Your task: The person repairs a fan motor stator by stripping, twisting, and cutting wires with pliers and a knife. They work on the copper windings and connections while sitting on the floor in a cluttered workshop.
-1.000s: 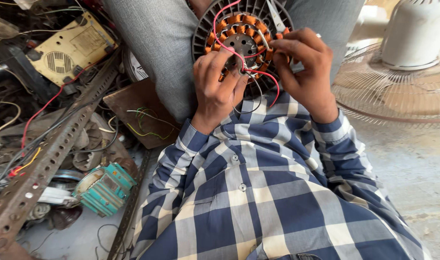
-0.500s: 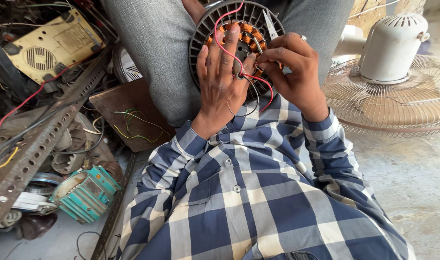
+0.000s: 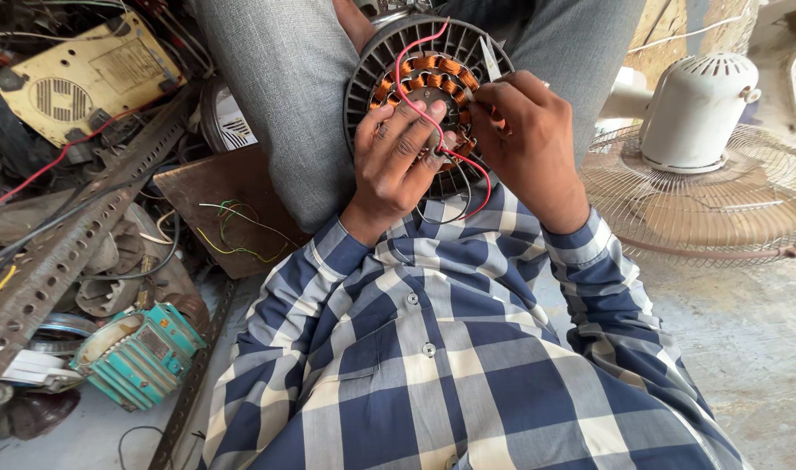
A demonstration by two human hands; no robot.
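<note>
Surroundings, left: one perforated metal angle bar point(image 3: 54, 261); one teal motor housing point(image 3: 137, 355).
Motor stator point(image 3: 428, 83): one, round, finned; rests in the lap between both knees, open face toward the camera, axis toward the viewer.
Left hand point(image 3: 398, 161): grip spread, fingers flat on the copper windings.
Red wire point(image 3: 415, 65): one, looping across the stator.
Right hand point(image 3: 524, 139): grip pressed together, pinching a thin metal tool point(image 3: 488, 59).
Surroundings, right: one white fan motor point(image 3: 698, 113) on a wire guard point(image 3: 720, 213).

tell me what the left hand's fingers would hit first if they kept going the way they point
The left hand points up the picture, fingertips at the hub of the round motor. Going straight on, they would probably meet the copper coils first, then the dark finned rim; depth is hard to judge.
</note>
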